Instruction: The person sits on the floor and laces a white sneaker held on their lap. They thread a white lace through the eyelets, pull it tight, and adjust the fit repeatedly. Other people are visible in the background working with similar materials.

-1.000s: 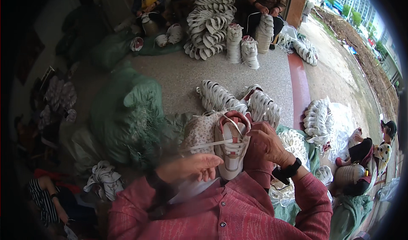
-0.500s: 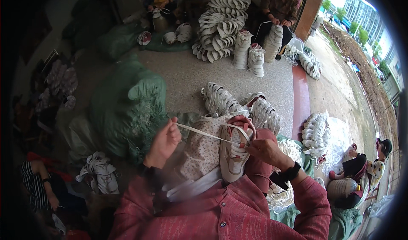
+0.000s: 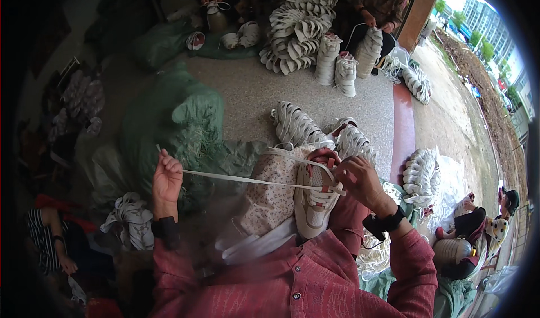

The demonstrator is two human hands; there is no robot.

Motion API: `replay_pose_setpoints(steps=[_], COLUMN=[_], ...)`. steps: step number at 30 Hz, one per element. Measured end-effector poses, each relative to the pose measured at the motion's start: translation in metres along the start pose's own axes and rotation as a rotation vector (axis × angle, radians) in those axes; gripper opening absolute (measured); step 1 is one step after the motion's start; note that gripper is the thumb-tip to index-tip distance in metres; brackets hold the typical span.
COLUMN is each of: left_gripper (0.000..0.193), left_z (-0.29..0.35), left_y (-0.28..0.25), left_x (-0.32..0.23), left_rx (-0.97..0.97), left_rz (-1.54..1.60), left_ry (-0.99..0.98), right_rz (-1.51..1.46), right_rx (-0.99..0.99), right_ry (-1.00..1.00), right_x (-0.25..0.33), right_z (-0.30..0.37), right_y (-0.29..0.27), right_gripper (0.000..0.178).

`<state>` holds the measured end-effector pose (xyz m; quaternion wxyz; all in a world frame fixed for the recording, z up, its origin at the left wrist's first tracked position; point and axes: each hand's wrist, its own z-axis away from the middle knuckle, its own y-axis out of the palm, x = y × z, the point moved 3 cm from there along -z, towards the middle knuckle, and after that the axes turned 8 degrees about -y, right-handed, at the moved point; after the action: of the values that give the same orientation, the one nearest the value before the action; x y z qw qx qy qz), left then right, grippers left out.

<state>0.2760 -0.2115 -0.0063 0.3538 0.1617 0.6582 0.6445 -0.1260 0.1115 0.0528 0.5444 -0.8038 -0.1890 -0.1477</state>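
A beige and white sneaker (image 3: 309, 212) with a reddish lining rests upright over my lap, its toe toward me. A flat white shoelace (image 3: 242, 178) runs taut from its eyelets out to the left. My left hand (image 3: 167, 178) is raised and closed on that lace, a short end poking up above the fingers. At the sneaker's right side, my right hand (image 3: 364, 184) has its fingers bent against the eyelet edge by the tongue. Another lace strand loops over the tongue. Floral cloth (image 3: 269, 202) covers my leg beside the shoe.
Two nested rows of shoe uppers (image 3: 298, 128) lie on the floor just ahead. A big green sack (image 3: 194, 112) stands to the left. White lace bundles (image 3: 374, 256) lie at my right. Across the floor, two people work beside stacked uppers (image 3: 301, 31); others sit at both sides.
My left hand has moved left and slightly up, drawing out a longer stretch of lace. My right hand has shifted a little up and right along the sneaker's edge.
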Motion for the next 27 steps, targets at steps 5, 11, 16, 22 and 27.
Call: replay_pose_setpoints(steps=[5,11,16,22,27], left_gripper=[0.024,0.019,0.015,0.018,0.020], left_z=[0.006,-0.014,-0.017,-0.025,-0.023], left_y=[0.035,0.088,0.096,0.087,0.086], left_x=[0.026,0.169,0.254,0.260,0.261], left_rx=[-0.109,0.362,0.722,0.729,0.714], left_rz=[-0.516,-1.774,-2.117,-2.176,-2.150], left_ry=[0.027,0.268,0.449,0.382,0.356], right_rz=[0.116,0.138,0.077,-0.019,-0.095], right_rx=[0.025,0.092,0.067,0.030,-0.018], right_ry=[-0.074,-0.115,-0.103,-0.078,-0.048], right_x=[0.013,0.004,-0.006,-0.007,-0.008], right_z=[-0.013,-0.011,-0.010,-0.005,-0.003], right_y=[0.009,0.018,0.020,0.020,0.021], right_gripper=[0.019,0.019,0.017,0.015,0.018])
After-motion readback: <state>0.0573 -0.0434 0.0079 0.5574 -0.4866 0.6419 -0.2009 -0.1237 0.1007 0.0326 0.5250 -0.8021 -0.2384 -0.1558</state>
